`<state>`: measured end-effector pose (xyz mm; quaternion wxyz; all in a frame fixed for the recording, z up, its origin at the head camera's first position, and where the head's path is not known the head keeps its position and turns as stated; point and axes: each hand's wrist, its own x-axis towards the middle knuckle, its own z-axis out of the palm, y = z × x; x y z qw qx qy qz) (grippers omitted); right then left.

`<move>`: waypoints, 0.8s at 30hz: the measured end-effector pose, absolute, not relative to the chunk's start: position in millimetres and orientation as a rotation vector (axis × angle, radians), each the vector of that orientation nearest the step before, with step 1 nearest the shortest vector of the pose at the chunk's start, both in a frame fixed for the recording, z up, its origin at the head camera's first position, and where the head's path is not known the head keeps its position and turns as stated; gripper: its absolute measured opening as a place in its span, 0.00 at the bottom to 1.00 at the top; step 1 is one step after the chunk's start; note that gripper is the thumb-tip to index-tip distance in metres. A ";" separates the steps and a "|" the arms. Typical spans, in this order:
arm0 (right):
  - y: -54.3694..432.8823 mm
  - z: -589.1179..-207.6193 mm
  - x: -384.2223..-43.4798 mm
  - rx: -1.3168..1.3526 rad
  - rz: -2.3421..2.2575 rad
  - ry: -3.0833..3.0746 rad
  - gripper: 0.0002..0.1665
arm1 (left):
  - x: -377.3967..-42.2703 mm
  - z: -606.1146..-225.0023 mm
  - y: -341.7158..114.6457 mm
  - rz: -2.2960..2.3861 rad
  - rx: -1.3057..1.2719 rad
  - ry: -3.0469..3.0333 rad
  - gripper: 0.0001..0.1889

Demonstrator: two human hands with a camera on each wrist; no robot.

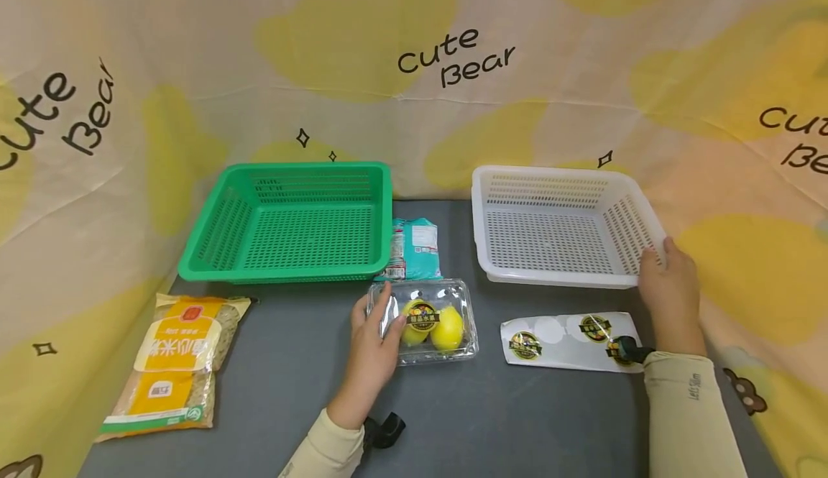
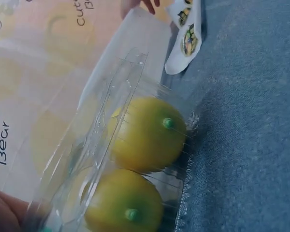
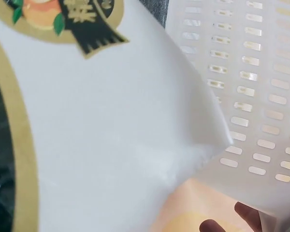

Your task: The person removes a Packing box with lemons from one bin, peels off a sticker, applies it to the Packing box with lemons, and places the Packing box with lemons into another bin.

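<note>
A person sits at a dark grey table (image 1: 310,363) hemmed in by a cream and yellow "Cute Bear" cloth backdrop (image 1: 414,54). At the middle of the table lies a clear plastic clamshell box (image 1: 423,320) holding two yellow lemons (image 1: 432,325) under a round black and gold label; every place below is given relative to this box.

The left hand (image 1: 371,345) rests against the box's left end, its fingers curled over the near-left corner of the lid in a light grasp, apparently to keep the box steady. The left wrist view looks along the box and shows both lemons (image 2: 147,133) side by side inside, green stem ends facing out.

To the right of the box, just beside it, lies a white sticker sheet (image 1: 569,338) with three of the same round labels and a few blank circles where labels are gone. Behind that sheet, to the box's far right, stands an empty white perforated basket (image 1: 559,223). The right hand (image 1: 669,284) holds its near-right corner, thumb on the rim and fingers wrapped round the outer wall, seemingly to steady or shift it. The right wrist view shows the sheet (image 3: 111,121) close up and fingertips (image 3: 244,212) at the basket wall (image 3: 251,87).

Directly behind the box lies a teal snack packet (image 1: 414,248). To the far left stands an empty green perforated basket (image 1: 291,223). To the near left lies a yellow bag of grain (image 1: 175,356).
</note>
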<state>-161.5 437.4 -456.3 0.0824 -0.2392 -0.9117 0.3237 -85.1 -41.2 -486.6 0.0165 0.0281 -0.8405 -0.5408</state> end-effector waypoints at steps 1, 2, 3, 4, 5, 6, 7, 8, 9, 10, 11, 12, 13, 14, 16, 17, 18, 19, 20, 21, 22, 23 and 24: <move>437.2 -456.2 -162.0 -0.718 0.970 -2.725 0.41 | -85.5 -485.6 -41.3 -1.670 0.082 -2.608 0.33; 437.0 -456.0 -162.5 -0.721 0.968 -2.728 0.41 | -85.6 -484.6 -41.3 -1.664 0.081 -2.604 0.33; 436.8 -456.0 -162.7 -0.727 0.967 -2.729 0.41 | -85.1 -483.0 -41.2 -1.658 0.079 -2.603 0.33; 436.7 -456.0 -162.9 -0.729 0.965 -2.731 0.41 | -84.1 -481.1 -41.1 -1.653 0.075 -2.600 0.33; 436.8 -456.3 -162.9 -0.730 0.963 -2.732 0.41 | -83.2 -478.8 -41.0 -1.650 0.063 -2.596 0.33; 436.8 -456.4 -162.8 -0.730 0.962 -2.733 0.42 | -82.1 -475.7 -40.8 -1.650 0.049 -2.591 0.33; 436.7 -456.4 -162.5 -0.730 0.959 -2.735 0.42 | -80.8 -472.0 -40.8 -1.652 0.030 -2.586 0.32; 436.6 -456.4 -162.1 -0.727 0.955 -2.732 0.42 | -79.7 -467.5 -40.9 -1.654 0.007 -2.587 0.32; 436.5 -456.2 -161.7 -0.726 0.953 -2.732 0.42 | -78.9 -462.4 -41.0 -1.652 -0.020 -2.592 0.32; 436.7 -456.7 -161.4 -0.724 0.952 -2.732 0.42 | -78.6 -457.3 -40.8 -1.651 -0.051 -2.595 0.32; 436.9 -457.2 -161.1 -0.724 0.953 -2.732 0.42 | -79.0 -451.9 -40.7 -1.655 -0.080 -2.600 0.32; 437.0 -457.6 -161.0 -0.725 0.955 -2.730 0.42 | -79.9 -446.4 -40.4 -1.656 -0.107 -2.604 0.32; 437.2 -458.1 -161.2 -0.725 0.956 -2.728 0.42 | -81.4 -441.0 -39.8 -1.657 -0.130 -2.612 0.32; 437.6 -458.8 -161.6 -0.726 0.960 -2.726 0.42 | -83.6 -435.8 -38.9 -1.659 -0.151 -2.615 0.32; 438.6 -460.6 -162.2 -0.730 0.962 -2.722 0.42 | -89.3 -427.2 -36.3 -1.669 -0.188 -2.612 0.31; 439.2 -461.5 -162.3 -0.734 0.966 -2.720 0.42 | -93.1 -423.0 -34.5 -1.675 -0.205 -2.609 0.31; 439.7 -462.3 -162.3 -0.738 0.968 -2.719 0.42 | -97.1 -419.0 -32.7 -1.673 -0.225 -2.605 0.31; 440.0 -462.8 -162.3 -0.741 0.968 -2.720 0.42 | -101.3 -414.9 -30.8 -1.675 -0.245 -2.597 0.31; 440.3 -463.2 -162.2 -0.742 0.965 -2.721 0.42 | -105.6 -410.9 -28.8 -1.674 -0.266 -2.589 0.31; 440.5 -463.4 -162.2 -0.745 0.967 -2.721 0.42 | -110.1 -406.5 -26.7 -1.666 -0.285 -2.583 0.31; 440.5 -463.4 -162.1 -0.745 0.968 -2.720 0.42 | -114.7 -401.7 -24.5 -1.662 -0.303 -2.576 0.31; 440.5 -463.3 -161.9 -0.746 0.968 -2.720 0.43 | -119.8 -397.2 -21.8 -1.658 -0.320 -2.570 0.32; 440.5 -463.4 -161.9 -0.749 0.968 -2.720 0.43 | -124.8 -393.0 -18.8 -1.657 -0.331 -2.570 0.32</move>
